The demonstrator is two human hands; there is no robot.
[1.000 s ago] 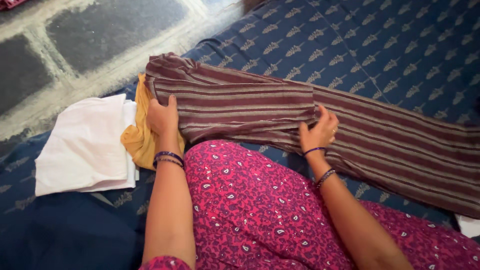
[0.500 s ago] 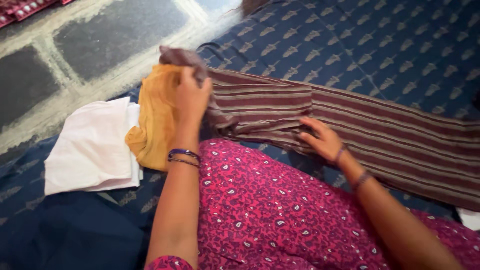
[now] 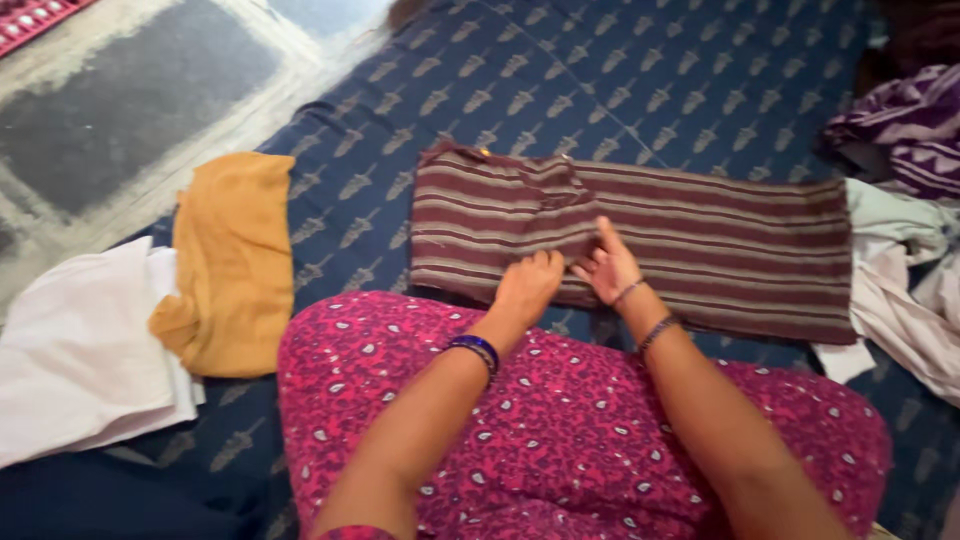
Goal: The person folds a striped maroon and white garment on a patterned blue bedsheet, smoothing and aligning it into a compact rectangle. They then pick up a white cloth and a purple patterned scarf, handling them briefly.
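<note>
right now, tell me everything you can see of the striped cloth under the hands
The striped cloth is a soft woven fabric in maroon and beige bands, folded into a long flat rectangle on the blue patterned sheet. Its left part is doubled over and slightly rumpled. The left hand and right hand press on its near edge, side by side.

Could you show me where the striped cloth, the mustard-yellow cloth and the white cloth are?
striped cloth (image 3: 720, 235), head view, flat middle of its right half.
mustard-yellow cloth (image 3: 232, 260), head view, middle of the fold.
white cloth (image 3: 80, 350), head view, centre of its top layer.
</note>
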